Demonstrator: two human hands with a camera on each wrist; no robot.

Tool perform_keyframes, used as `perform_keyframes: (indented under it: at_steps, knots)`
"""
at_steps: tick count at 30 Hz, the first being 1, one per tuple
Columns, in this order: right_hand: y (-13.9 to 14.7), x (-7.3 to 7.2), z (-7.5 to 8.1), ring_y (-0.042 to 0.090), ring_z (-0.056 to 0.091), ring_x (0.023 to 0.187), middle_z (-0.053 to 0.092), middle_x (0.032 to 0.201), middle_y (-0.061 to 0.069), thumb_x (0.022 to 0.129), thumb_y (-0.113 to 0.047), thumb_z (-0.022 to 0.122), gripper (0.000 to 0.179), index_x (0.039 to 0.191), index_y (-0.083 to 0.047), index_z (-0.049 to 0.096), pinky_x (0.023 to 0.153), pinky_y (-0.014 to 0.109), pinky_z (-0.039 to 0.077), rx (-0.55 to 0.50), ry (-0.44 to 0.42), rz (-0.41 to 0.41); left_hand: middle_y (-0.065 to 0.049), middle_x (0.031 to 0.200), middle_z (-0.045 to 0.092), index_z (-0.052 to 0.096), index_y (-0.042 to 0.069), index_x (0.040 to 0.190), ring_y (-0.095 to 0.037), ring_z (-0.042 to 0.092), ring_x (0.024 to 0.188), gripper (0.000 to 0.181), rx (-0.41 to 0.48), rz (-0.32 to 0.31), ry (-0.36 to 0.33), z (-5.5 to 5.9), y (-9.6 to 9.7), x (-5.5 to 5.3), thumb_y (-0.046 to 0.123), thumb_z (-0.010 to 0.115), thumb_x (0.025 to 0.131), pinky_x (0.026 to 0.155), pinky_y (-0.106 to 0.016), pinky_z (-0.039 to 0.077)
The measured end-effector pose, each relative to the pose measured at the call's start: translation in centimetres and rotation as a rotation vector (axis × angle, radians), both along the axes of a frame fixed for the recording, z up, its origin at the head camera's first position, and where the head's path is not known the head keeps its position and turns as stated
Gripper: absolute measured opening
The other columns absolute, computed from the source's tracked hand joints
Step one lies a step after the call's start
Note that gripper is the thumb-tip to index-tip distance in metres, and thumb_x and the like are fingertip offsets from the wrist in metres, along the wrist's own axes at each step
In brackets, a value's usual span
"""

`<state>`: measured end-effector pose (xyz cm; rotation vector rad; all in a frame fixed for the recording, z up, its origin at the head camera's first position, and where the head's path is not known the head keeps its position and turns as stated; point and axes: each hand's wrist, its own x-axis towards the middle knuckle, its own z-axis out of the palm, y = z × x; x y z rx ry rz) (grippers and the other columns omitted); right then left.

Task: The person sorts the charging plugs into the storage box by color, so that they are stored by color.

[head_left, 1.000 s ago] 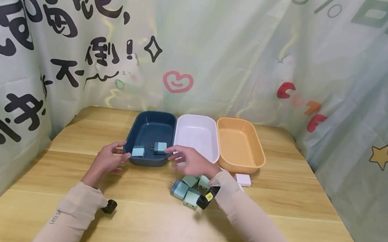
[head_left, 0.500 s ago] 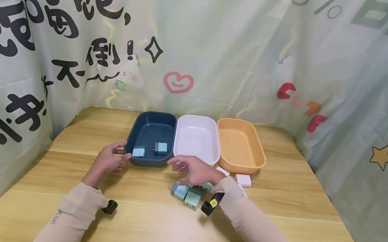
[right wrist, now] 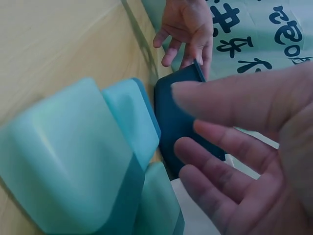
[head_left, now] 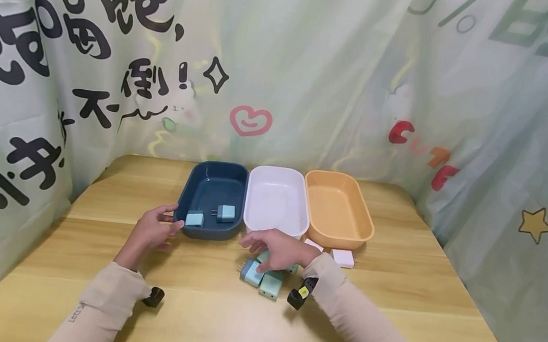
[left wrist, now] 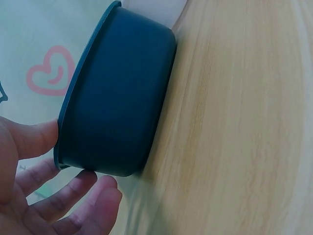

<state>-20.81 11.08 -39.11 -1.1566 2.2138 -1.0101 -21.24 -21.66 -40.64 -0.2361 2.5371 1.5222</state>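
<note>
My left hand (head_left: 152,229) touches the near-left corner of a dark blue tray (head_left: 211,233). In the left wrist view its thumb (left wrist: 39,137) lies against the tray's rim, while the fingers spread loosely by the corner. Two light-blue charger plugs, one left (head_left: 194,219) and one right (head_left: 226,213), lie inside that tray. Over a cluster of chargers hovers my right hand (head_left: 276,247), thumb and fingers apart. Beneath it lie a blue charger (head_left: 251,273) and a green charger (head_left: 271,285); other green ones are partly hidden. The right wrist view shows nothing between these fingers.
A white tray (head_left: 277,197) and an orange tray (head_left: 339,209) stand against the blue one in a row. White chargers, one of them fully visible (head_left: 342,258), lie in front of the orange tray. A printed curtain (head_left: 316,90) hangs behind the wooden table (head_left: 199,307).
My right hand has drawn back from the blue tray's right side, down and slightly right, to above the charger cluster. The left hand stays at the tray's corner.
</note>
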Motion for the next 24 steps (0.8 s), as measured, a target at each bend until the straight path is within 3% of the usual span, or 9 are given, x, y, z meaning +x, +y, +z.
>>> perform_keyframes:
  at_steps: [11,24]
  knots:
    - [0.2,-0.3,0.1,0.014,0.060,0.108,0.065,0.120,0.007,0.072,0.018,0.065,0.053,0.122,-0.001,0.063,0.093,0.023,0.047,0.159,0.131,0.048,-0.027,0.138,0.043,0.033,0.014,0.152,-0.035,0.061,0.099,0.067,0.012,-0.007,0.010,0.1,0.1,-0.1,0.024,0.065,0.094,0.067,-0.039,0.058]
    - [-0.9,-0.3,-0.4,0.006,0.060,0.103,0.066,0.115,-0.003,0.076,0.008,0.073,0.048,0.122,-0.008,0.066,0.090,0.019,0.046,0.210,0.130,0.015,-0.027,0.138,0.043,0.033,0.014,0.152,-0.036,0.061,0.102,0.066,0.008,-0.001,0.003,0.1,0.0,0.0,0.023,0.064,0.095,0.068,-0.040,0.058]
